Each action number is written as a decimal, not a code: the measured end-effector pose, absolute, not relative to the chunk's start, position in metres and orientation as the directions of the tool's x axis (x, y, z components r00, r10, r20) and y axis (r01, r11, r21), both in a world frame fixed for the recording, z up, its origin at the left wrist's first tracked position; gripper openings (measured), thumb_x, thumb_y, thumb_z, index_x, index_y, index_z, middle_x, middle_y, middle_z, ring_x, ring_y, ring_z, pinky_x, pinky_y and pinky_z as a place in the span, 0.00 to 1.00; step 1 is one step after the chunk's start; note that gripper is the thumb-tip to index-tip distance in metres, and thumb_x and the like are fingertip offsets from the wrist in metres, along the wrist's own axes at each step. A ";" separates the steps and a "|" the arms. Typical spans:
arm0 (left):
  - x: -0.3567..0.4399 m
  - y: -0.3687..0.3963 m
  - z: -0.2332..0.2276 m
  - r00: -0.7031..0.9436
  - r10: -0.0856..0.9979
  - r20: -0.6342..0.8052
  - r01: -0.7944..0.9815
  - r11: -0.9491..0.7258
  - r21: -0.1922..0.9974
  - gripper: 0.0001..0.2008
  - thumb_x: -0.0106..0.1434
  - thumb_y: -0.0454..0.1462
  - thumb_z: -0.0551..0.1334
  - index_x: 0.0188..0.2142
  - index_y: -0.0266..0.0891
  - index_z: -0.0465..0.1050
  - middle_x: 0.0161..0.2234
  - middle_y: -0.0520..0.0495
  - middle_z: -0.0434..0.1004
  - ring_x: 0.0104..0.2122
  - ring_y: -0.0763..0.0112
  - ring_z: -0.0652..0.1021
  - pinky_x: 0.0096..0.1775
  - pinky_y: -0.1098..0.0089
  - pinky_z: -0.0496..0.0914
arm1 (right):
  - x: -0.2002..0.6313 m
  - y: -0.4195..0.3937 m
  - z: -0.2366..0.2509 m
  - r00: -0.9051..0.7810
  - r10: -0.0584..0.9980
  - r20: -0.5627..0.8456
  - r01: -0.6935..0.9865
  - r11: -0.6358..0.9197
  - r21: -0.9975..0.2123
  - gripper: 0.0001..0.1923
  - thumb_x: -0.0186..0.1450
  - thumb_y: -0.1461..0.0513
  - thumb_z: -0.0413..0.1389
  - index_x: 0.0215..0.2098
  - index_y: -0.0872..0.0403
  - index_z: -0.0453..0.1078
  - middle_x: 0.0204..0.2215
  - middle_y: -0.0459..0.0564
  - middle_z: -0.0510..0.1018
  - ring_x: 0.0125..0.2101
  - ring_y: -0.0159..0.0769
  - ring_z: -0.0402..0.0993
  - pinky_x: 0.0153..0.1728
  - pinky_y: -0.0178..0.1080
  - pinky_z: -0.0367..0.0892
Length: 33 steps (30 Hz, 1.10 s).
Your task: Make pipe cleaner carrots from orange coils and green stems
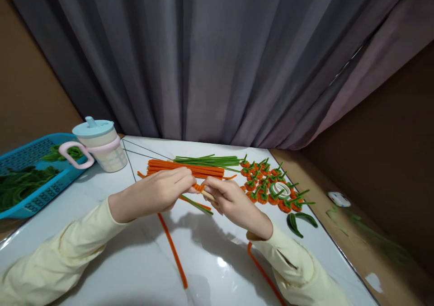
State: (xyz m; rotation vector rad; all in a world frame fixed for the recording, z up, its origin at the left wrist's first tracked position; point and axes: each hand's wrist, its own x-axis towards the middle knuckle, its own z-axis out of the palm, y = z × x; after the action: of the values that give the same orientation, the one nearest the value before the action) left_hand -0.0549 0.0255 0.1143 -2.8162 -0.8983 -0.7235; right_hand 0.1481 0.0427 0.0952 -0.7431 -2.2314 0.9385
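Observation:
My left hand [162, 188] is closed, pinching an orange pipe cleaner [197, 187] whose coils wrap round one end of a thin wooden stick [208, 195]. Fingers of my right hand [230, 200] are closed on that stick, close to the coils. The two hands nearly meet above the white table [135, 261]. One loose orange pipe cleaner [172, 251] hangs or lies below my left hand; I cannot tell whether it joins the coils. Behind the hands lies a bundle of orange pipe cleaners [183, 168], with green pipe cleaners [210, 160] beyond it.
Several small orange pipe-cleaner fruits [262, 196] with green tops stand at right, around a white ring-shaped roll [282, 189]. Two green leaf shapes [294, 225] lie nearer. At left are a lidded cup [110, 154] and a blue basket [50, 193] of green pieces. A grey curtain [210, 71] hangs behind.

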 end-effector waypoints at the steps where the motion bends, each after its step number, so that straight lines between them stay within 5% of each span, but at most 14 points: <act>1: -0.054 0.027 0.112 0.674 0.516 0.528 0.553 -0.827 0.102 0.13 0.68 0.32 0.45 0.31 0.38 0.66 0.25 0.49 0.68 0.25 0.72 0.69 0.28 0.73 0.64 | 0.146 0.042 0.093 -0.643 0.700 0.312 0.217 0.557 -0.802 0.10 0.60 0.70 0.42 0.23 0.53 0.52 0.18 0.39 0.56 0.19 0.26 0.51 0.22 0.30 0.50; 4: -0.045 0.030 0.102 0.432 0.588 0.683 0.488 -0.790 0.371 0.11 0.68 0.39 0.51 0.36 0.37 0.70 0.27 0.49 0.73 0.24 0.75 0.72 0.29 0.74 0.67 | 0.142 0.040 0.087 -0.561 0.751 0.348 0.149 0.504 -0.851 0.09 0.62 0.68 0.42 0.25 0.53 0.53 0.19 0.40 0.56 0.19 0.26 0.52 0.21 0.29 0.52; 7: -0.034 0.030 0.093 0.208 0.750 0.628 0.320 -0.659 0.681 0.12 0.66 0.42 0.55 0.37 0.36 0.73 0.25 0.50 0.72 0.19 0.78 0.69 0.23 0.76 0.66 | 0.140 0.037 0.084 -0.507 0.770 0.388 0.153 0.523 -0.839 0.09 0.65 0.66 0.42 0.27 0.53 0.56 0.19 0.40 0.57 0.19 0.26 0.52 0.21 0.29 0.53; 9: -0.029 0.029 0.088 0.165 0.797 0.581 0.192 -0.604 0.774 0.15 0.64 0.45 0.57 0.36 0.36 0.76 0.23 0.51 0.69 0.19 0.78 0.68 0.22 0.75 0.65 | 0.138 0.035 0.083 -0.479 0.770 0.423 0.169 0.553 -0.815 0.09 0.65 0.66 0.42 0.26 0.53 0.55 0.18 0.40 0.58 0.19 0.26 0.53 0.21 0.29 0.53; 20: -0.020 0.022 0.073 0.170 0.849 0.500 0.079 -0.517 0.852 0.15 0.61 0.45 0.61 0.26 0.38 0.79 0.20 0.50 0.64 0.27 0.72 0.67 0.29 0.70 0.67 | 0.133 0.027 0.080 -0.379 0.757 0.532 0.270 0.640 -0.719 0.10 0.62 0.69 0.42 0.27 0.54 0.62 0.17 0.42 0.64 0.17 0.27 0.58 0.20 0.30 0.55; 25: -0.021 0.023 0.081 0.231 0.856 0.462 0.039 -0.483 0.875 0.13 0.62 0.43 0.60 0.31 0.36 0.78 0.19 0.52 0.61 0.26 0.73 0.66 0.25 0.73 0.65 | 0.136 0.029 0.084 -0.406 0.682 0.609 0.283 0.727 -0.626 0.11 0.60 0.72 0.42 0.31 0.55 0.64 0.21 0.44 0.69 0.20 0.28 0.62 0.23 0.29 0.58; 29: -0.022 0.021 0.097 0.228 0.899 0.374 -0.025 -0.379 0.925 0.09 0.58 0.40 0.64 0.36 0.37 0.70 0.27 0.52 0.68 0.21 0.80 0.67 0.19 0.78 0.61 | 0.139 0.032 0.085 -0.406 0.595 0.694 0.356 0.802 -0.480 0.11 0.60 0.73 0.42 0.29 0.55 0.61 0.22 0.45 0.68 0.22 0.29 0.63 0.24 0.30 0.58; 33: -0.025 0.019 0.107 0.241 0.936 0.256 0.039 -0.273 0.961 0.14 0.56 0.40 0.65 0.32 0.39 0.59 0.25 0.55 0.69 0.22 0.77 0.72 0.22 0.77 0.65 | 0.142 0.035 0.081 -0.429 0.533 0.729 0.463 0.823 -0.329 0.12 0.61 0.74 0.41 0.30 0.55 0.61 0.24 0.47 0.70 0.22 0.30 0.64 0.23 0.31 0.59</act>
State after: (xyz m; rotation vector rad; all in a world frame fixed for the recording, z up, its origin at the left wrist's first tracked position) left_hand -0.0247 0.0193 0.1072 -2.9517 -1.7802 -2.2368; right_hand 0.1416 0.0346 0.0810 -0.7311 -2.0917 0.0976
